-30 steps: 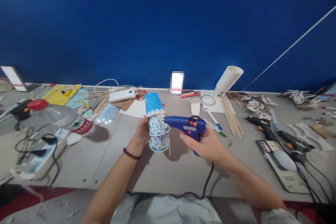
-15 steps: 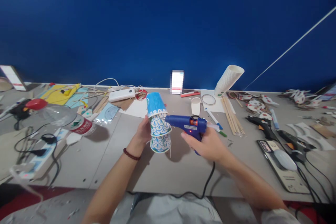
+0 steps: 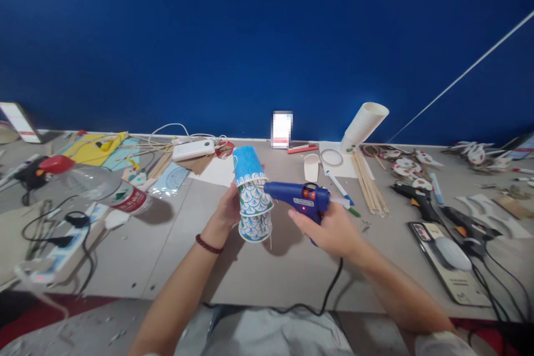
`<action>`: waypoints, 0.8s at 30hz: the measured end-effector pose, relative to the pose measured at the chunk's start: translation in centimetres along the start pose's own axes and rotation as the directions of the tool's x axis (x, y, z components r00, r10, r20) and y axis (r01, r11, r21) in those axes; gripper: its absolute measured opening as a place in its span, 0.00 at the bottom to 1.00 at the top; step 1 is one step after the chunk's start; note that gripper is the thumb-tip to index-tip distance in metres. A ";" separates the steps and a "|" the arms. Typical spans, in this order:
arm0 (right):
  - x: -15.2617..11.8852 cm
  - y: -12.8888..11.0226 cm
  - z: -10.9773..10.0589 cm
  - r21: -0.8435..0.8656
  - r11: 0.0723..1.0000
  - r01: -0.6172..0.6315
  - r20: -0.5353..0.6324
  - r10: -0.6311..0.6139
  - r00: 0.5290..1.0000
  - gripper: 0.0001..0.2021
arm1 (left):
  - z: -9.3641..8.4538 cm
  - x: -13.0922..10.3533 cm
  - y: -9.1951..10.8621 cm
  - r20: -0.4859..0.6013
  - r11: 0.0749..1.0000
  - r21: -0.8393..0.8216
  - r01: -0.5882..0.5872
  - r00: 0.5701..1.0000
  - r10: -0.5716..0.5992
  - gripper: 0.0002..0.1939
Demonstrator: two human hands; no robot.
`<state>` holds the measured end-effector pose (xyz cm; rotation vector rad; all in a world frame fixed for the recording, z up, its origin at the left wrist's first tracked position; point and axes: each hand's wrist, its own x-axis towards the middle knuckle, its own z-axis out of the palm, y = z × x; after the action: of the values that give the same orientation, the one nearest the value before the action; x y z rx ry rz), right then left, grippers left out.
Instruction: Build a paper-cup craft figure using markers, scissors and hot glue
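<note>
Blue glue gun (image 3: 292,193) aimed at blue-patterned cup stack (image 3: 255,203), one per hand

Left hand (image 3: 227,210) clamped round the cup stack from its left side; most fingers hidden behind. Stack sits mid-view over the table (image 3: 179,256), leaning slightly; can't tell if its base touches. Three cups, upside down: solid blue on top, blue scale pattern on the two below.

Right hand (image 3: 340,229) wrapped round the glue gun's handle. Nozzle points left, by the top cup's rim; contact unclear. Small red light lit on the gun, translucent glue stick (image 3: 339,200) out the back, black cord (image 3: 332,283) hanging below. Dark red bracelet (image 3: 208,245) on left wrist.

Beyond the gun: single white cup (image 3: 311,169), marker (image 3: 339,186), wooden sticks (image 3: 367,183), tilted white cup column (image 3: 364,128). Far left: bottle (image 3: 125,198), power strip (image 3: 75,247). Far right: phone (image 3: 463,289) with white mouse (image 3: 453,254) on it.
</note>
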<state>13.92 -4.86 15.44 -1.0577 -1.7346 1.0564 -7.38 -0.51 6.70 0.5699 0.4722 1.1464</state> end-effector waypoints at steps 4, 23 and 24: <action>0.0 -0.1 0.0 0.023 1.000 0.002 0.005 -0.002 1.000 0.04 | 0.0 0.0 0.0 -0.010 1.000 -0.006 0.013 1.000 -0.013 0.47; 0.1 0.2 -0.1 -0.119 0.993 0.024 0.002 -0.024 1.000 0.04 | 0.3 0.0 0.0 0.013 0.998 0.044 -0.047 0.999 0.047 0.44; 0.0 0.2 -0.1 -0.122 0.992 0.025 0.001 -0.025 1.000 0.04 | 0.4 0.0 0.0 0.014 0.998 0.048 -0.047 0.999 0.046 0.45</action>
<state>14.01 -4.75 15.31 -1.1084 -1.8265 0.9446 -7.18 -0.54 7.00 0.6329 0.4784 1.1776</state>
